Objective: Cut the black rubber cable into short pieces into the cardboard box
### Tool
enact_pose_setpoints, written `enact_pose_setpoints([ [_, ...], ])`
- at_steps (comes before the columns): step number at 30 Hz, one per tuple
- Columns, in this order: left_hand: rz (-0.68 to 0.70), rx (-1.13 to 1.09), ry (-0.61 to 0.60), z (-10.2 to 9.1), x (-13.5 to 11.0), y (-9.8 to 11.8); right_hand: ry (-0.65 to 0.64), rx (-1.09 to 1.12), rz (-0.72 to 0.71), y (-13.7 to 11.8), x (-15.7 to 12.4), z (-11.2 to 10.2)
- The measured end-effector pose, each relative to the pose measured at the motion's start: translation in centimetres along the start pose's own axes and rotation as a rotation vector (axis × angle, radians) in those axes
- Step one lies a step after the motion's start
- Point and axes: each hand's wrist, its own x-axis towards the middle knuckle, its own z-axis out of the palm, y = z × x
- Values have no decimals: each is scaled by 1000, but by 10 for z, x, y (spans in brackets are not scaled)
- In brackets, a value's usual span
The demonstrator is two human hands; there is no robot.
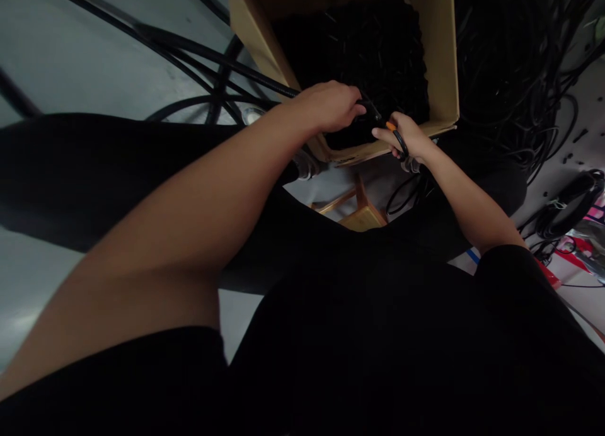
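Observation:
My left hand [333,106] is closed around a black corrugated tube [271,85], which comes in from the upper left. The tube's end points right, over the near part of a cardboard box [444,64]. My right hand [412,137] grips scissors with orange-and-black handles [402,143] at the box's near right edge. Their blades meet the tube's end between my hands, though dark tones hide whether they touch it. Inside the box lies a heap of short black pieces [350,45].
More black tubes [189,45] cross the grey floor at left. A large tangle of black tubing [510,64] lies right of the box. Below the box, between my legs, shows a wooden stool [363,218]. A coiled black cable [567,206] and red packaging lie at far right.

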Motion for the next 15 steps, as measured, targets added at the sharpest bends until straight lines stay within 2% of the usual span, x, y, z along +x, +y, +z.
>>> enact_pose_setpoints([
  [4, 32, -21, 12, 2, 7, -5, 124, -57, -14, 15, 11, -5],
  [7, 57, 41, 54, 1, 7, -6, 111, -68, -100, 25, 19, -10],
  [10, 41, 26, 154, -2, 2, -4, 86, -98, -178, 29, 22, -12],
  [13, 11, -51, 232, -5, -1, -1, 69, -151, -184, 30, 21, -9],
  [15, 0, -78, 238, -5, -2, 2, 74, -173, -179, 29, 20, -7],
])
